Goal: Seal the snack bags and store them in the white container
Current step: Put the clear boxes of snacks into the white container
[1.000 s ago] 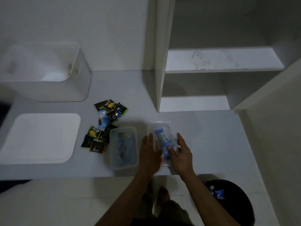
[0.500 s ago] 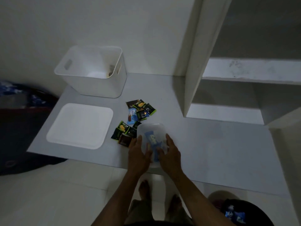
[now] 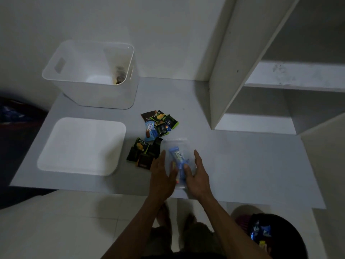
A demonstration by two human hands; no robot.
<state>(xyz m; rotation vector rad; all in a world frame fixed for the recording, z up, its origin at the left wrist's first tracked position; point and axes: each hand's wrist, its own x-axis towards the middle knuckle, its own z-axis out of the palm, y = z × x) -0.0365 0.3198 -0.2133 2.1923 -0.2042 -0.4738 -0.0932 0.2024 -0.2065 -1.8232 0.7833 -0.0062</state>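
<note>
**Both hands on the clear snack bag at the front of the table**

The left hand (image 3: 162, 176) and the right hand (image 3: 197, 175) lie on the two sides of a clear plastic bag (image 3: 177, 146) near the front edge of the grey table (image 3: 242, 165). The fingers of both hands are straight and flat and press on the bag; the thumbs point to the middle. Inside the bag a blue snack packet (image 3: 177, 158) shows between the hands.

Just to the left of the bag lies a loose pile of snack packets (image 3: 155, 135), mostly dark and green, one light blue. The white container (image 3: 89, 75) stands open at the back left of the table, with something small and brown inside near its right wall. Its white lid (image 3: 82, 146) lies flat in front of it, left of the packets. A white shelf unit (image 3: 261, 71) stands on the right.
</note>
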